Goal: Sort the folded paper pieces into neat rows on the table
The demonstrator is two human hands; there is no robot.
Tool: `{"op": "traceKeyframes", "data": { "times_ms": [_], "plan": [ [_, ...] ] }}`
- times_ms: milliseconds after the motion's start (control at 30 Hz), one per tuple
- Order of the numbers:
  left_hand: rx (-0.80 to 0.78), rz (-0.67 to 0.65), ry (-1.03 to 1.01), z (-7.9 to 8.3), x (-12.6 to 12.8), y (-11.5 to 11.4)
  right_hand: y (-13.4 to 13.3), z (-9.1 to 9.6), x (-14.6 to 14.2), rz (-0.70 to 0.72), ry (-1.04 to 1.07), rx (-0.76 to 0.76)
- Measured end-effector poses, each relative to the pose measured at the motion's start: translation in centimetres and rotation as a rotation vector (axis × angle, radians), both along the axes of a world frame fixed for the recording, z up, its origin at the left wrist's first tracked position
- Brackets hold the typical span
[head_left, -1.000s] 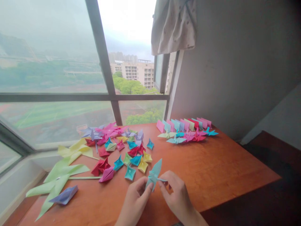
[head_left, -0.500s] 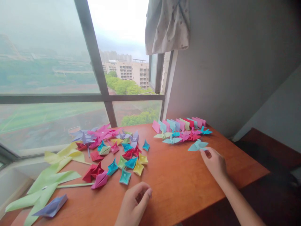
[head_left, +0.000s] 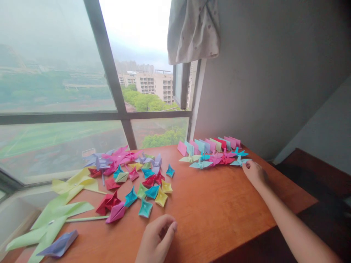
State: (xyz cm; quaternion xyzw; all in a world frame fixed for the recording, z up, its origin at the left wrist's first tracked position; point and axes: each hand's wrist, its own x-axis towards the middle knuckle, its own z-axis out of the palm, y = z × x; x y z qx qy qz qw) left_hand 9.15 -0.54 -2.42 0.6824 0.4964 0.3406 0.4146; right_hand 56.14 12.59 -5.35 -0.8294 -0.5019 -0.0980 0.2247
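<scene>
My right hand (head_left: pixel 255 172) reaches out to the right end of a row of paper cranes (head_left: pixel 214 160) on the wooden table (head_left: pixel 219 212). Its fingertips pinch the wing tip of a light blue paper crane (head_left: pixel 238 162), which rests on the table at the end of that row. My left hand (head_left: pixel 157 237) rests on the table near the front edge. Its fingers are curled in loosely with nothing in them. The nearest piece to it is a teal folded paper star (head_left: pixel 145 208).
A row of folded paper cards (head_left: pixel 208 145) stands behind the cranes. Several small coloured paper shapes (head_left: pixel 142 179) lie left of centre, with large light green paper pinwheels (head_left: pixel 57 212) and a purple paper boat (head_left: pixel 59 244) at far left. A window is behind, a grey wall to the right.
My right hand carried the light blue crane from in front of me to the right end of the crane row and set it down there. My left hand let go and curled up.
</scene>
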Motion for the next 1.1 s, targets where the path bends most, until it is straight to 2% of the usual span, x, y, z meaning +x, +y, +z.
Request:
{"op": "traceKeyframes", "data": {
  "times_ms": [233, 733, 867, 967, 1100],
  "plan": [
    [0.004, -0.001, 0.015, -0.2, 0.0, 0.2, 1.6, -0.1, -0.1, 0.016, 0.018, 0.039],
    [0.005, -0.009, 0.006, -0.5, 0.0, 0.1, 2.5, -0.3, 0.3, 0.068, 0.076, 0.084],
    [-0.011, -0.008, 0.008, -0.2, 0.0, 0.1, 2.2, 0.0, 0.0, 0.059, 0.126, 0.121],
    [-0.016, -0.007, 0.005, 0.1, 0.1, 0.0, 1.4, 0.3, -0.5, -0.002, 0.175, 0.190],
    [-0.027, 0.001, -0.008, 0.7, 0.2, -0.2, 0.1, 0.7, -3.2, -0.057, 0.244, 0.298]
  ]
}}
